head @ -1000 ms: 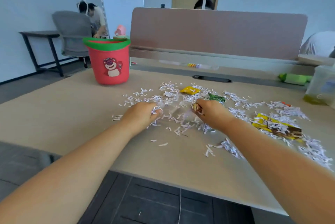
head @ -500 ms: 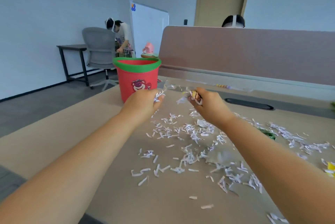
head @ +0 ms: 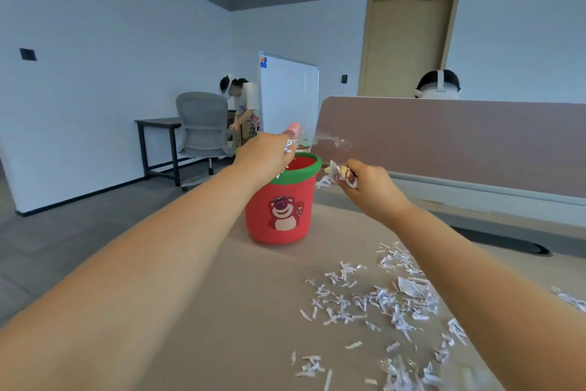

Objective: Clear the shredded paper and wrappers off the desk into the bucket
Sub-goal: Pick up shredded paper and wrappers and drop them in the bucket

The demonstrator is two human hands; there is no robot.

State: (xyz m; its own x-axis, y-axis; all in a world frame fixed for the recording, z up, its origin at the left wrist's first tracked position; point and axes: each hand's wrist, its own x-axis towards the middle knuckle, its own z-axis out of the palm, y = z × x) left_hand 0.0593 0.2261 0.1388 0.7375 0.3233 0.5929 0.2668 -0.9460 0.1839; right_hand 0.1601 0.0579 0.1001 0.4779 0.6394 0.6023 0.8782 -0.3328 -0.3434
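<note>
- Head view: both hands have risen off the beige bench (head: pixel 222 311) in the last second and now hang at the red plastic bucket with a green rim and bear picture (head: pixel 280 200)
- The left hand (head: pixel 264 154) is above the bucket's near rim, fingers together on a pinch of white shredded paper (head: pixel 288 147)
- The right hand (head: pixel 369 184) sits just right of the rim, fingers clamped on a crumpled snack wrapper (head: pixel 348 177) with paper bits
- A clear film (head: pixel 329 138) seems stretched between the hands; blurred
- Judgement: this load is ready to drop, the right hand needing to shift left first
- Many loose white paper shreds (head: pixel 374 305) lie on the bench, so several more trips remain
</note>
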